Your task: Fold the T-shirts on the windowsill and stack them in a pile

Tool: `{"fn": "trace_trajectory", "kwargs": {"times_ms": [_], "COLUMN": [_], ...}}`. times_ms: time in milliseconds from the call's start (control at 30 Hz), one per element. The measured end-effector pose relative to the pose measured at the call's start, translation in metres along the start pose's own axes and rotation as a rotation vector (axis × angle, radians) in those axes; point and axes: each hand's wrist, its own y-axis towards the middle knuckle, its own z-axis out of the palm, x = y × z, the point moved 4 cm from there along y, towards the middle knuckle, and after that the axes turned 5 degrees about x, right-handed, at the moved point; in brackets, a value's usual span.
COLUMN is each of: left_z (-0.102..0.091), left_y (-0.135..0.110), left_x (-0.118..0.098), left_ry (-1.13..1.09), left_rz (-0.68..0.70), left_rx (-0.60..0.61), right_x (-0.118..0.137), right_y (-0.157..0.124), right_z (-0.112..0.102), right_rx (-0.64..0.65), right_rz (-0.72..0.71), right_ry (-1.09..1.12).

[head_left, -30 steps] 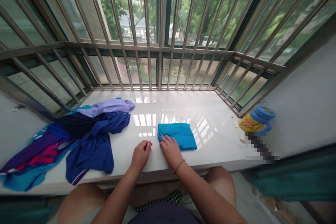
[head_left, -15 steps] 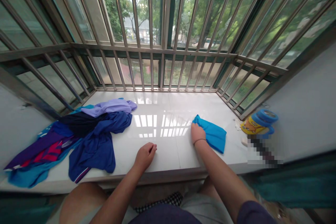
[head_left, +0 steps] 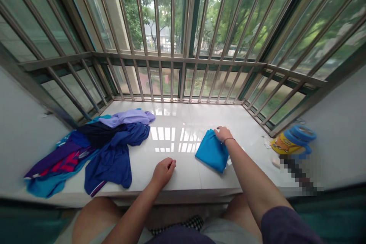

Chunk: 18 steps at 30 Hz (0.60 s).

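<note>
A folded bright blue cloth lies on the glossy white window ledge, right of centre. My right hand rests on its far right corner, fingers curled down onto the fabric. My left hand sits on the ledge near the front edge, loosely closed with nothing visible in it, well left of the cloth. A heap of clothes in dark blue, lilac, purple and teal lies at the left end of the ledge.
Metal window bars enclose the ledge at the back and both sides. A yellow container with blue lids lies at the right end against the wall. My bare knees are below the ledge's front edge.
My right hand has carried the folded blue cloth from in front of me out to the right, then turned it and drawn it slightly back left. The left hand has barely moved.
</note>
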Motion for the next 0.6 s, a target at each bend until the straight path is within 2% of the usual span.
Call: {"fn": "trace_trajectory", "kwargs": {"times_ms": [167,300,433,600], "left_z": [0.001,0.000,-0.001,0.001], "left_y": [0.001,0.000,0.000,0.000], "left_x": [0.000,-0.003,-0.004,-0.004], "left_ry": [0.008,0.007,-0.001,0.018], "left_rz": [-0.010,-0.008,-0.006,-0.009], "left_rx": [0.016,0.018,0.016,0.024], "right_x": [-0.027,-0.053,-0.096,-0.167], "right_y": [-0.032,-0.039,-0.035,-0.041], "right_z": [0.030,0.041,0.028,-0.008], "right_rx": [0.025,0.031,-0.032,-0.177], "right_rz": [0.004,0.082,0.229,0.485], "right_ry": [0.005,0.048,0.073,0.077]}}
